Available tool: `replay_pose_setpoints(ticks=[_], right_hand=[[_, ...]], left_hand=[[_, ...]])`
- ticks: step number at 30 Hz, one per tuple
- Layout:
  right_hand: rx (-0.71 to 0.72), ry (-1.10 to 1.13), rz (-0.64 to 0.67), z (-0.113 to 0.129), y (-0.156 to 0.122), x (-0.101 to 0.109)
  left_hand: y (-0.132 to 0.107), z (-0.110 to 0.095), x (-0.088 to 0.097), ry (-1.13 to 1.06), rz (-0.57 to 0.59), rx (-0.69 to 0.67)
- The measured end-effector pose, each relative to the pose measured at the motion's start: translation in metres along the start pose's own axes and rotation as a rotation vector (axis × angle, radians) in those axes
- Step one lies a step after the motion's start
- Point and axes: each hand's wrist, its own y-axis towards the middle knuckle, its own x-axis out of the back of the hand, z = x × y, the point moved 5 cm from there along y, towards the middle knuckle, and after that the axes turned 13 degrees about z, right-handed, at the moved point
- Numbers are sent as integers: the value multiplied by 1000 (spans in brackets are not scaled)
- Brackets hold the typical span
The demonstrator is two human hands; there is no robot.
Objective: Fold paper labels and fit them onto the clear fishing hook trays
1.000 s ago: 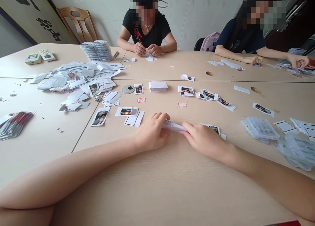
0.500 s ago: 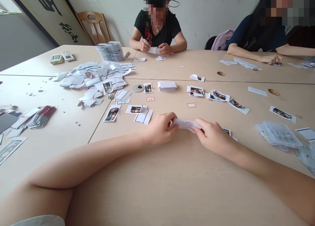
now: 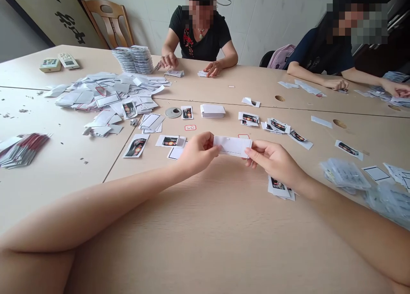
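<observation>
From the head view, you have just drawn your hands apart: the white paper strip [image 3: 232,147], pressed narrow between them moments ago, is now opened out flat and held up above the worktop [image 3: 224,243]. Your left hand [image 3: 199,154] has a light pinch on the strip's left end, its grip nearly closed on the paper. Your right hand [image 3: 275,161] pinches the right end the same way, with its fingers curled only slightly. The strip spans the gap between your hands and touches nothing else.

Just below your right hand lie some printed cards [image 3: 278,187]. Beyond your left hand, another printed card [image 3: 136,145] rests on the worktop, and ahead sits a neat stack of white cards [image 3: 213,111]. Farther left spreads a loose pile of paper offcuts [image 3: 105,95], behind which stand stacked clear packets [image 3: 133,59]. More clear packets [image 3: 344,173] lie to your right. Across the worktop, a person in a black top [image 3: 198,29] has one hand near a small card [image 3: 174,73].
</observation>
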Motion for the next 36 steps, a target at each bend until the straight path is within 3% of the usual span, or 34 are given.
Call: replay_pose_setpoints(ticks=[5,10,12,16,22,31,36], right_hand=[[-91,91,2,6,25,8],[-182,174,18,3,85,19],[-225,179,27,-1,111,23],[-316,134,25,-9,145,29],[-426,-89,25,-7,155,25],[-501,-501,45,17,164,25],[-616,-888,212,31,160,27]], left_hand=[[3,4,5,-164,-69,53],[0,17,21,-268,-321,150],[0,22,23,-209,-353,179],[2,21,13,158,-223,100],[-1,14,-10,639,-41,6],[-4,17,-20,784,19,-42],[-3,18,-21,781,22,-41]])
